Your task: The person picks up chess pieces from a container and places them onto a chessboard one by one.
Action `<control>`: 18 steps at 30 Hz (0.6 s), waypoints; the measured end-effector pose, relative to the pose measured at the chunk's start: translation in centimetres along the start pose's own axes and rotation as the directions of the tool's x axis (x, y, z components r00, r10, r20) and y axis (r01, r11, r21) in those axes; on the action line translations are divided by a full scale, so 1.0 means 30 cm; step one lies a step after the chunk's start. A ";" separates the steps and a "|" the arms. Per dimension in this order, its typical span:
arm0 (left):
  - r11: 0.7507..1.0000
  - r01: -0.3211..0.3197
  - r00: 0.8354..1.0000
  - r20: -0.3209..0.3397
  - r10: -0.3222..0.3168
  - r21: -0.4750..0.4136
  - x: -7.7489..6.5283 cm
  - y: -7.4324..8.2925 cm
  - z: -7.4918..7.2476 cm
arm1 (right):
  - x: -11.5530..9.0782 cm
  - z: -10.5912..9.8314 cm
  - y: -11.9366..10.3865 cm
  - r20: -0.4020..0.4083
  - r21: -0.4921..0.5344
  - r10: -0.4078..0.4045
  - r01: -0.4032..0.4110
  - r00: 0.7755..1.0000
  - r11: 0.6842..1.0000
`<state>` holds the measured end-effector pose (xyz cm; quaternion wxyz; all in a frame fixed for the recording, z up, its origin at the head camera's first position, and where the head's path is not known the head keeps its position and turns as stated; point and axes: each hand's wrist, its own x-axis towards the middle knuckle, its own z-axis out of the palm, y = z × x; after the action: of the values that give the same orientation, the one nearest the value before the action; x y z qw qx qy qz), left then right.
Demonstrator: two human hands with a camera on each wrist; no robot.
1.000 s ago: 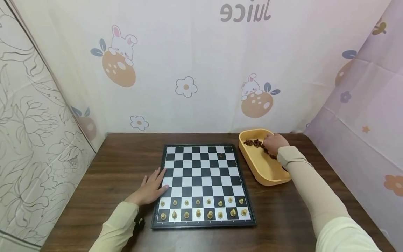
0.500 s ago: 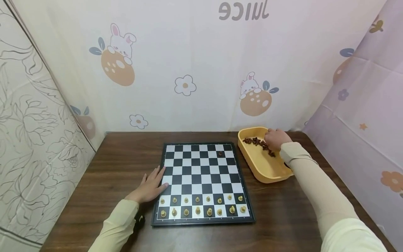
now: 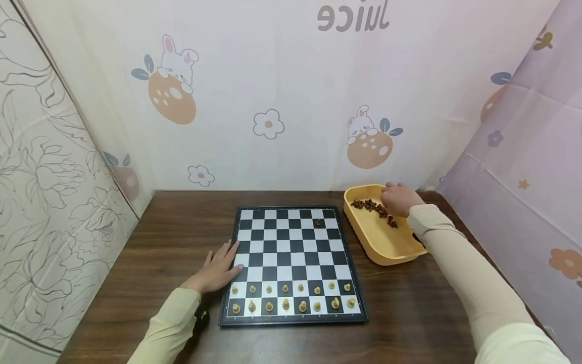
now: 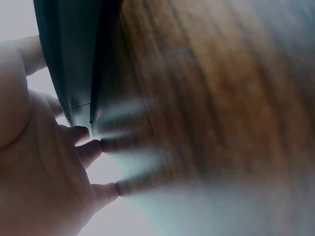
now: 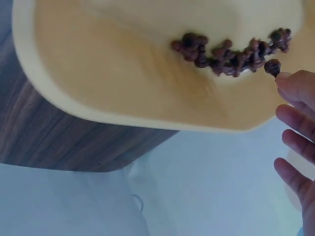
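My right hand (image 3: 400, 200) is over the far right part of a yellow plastic tray (image 3: 390, 253). In the right wrist view its thumb and a finger pinch a small dark brown chess piece (image 5: 272, 67), the other fingers spread below. A line of brown chess pieces (image 5: 236, 61) lies in the tray close by. My left hand (image 3: 215, 270) rests at the left edge of the black-and-white chessboard (image 3: 284, 246), thumb over the rim and fingertips down on the table. One brown piece (image 3: 318, 222) stands near the board's far right corner.
Gold chess pieces (image 3: 285, 304) fill the two rows nearest me. Board and tray lie side by side on a dark wood table (image 3: 182, 222). Behind the table hangs a patterned cloth (image 3: 227, 101), with more cloth at both sides.
My right hand has shifted slightly right and away from the piled pieces, showing more of them in the tray. The left hand stays at the board's edge.
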<state>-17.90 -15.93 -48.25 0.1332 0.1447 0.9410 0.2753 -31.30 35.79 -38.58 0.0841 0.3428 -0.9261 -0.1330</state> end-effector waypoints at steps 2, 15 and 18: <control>1.000 0.000 1.000 -0.003 0.000 -0.002 -0.002 0.004 -0.003 | 0.008 -0.014 -0.009 -0.007 0.001 -0.020 0.020 1.000 1.000; 1.000 0.020 1.000 0.008 -0.020 0.005 -0.008 0.024 -0.014 | 0.086 -0.146 -0.095 0.000 0.009 -0.074 0.074 0.997 0.997; 1.000 0.027 1.000 0.011 -0.027 0.010 -0.012 0.032 -0.019 | 0.116 -0.172 -0.113 -0.011 0.024 -0.082 0.082 0.997 0.996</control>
<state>-17.57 -15.57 -47.19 0.1413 0.1343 0.9434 0.2682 -30.55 30.05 -34.48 0.0790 0.3822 -0.9124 -0.1231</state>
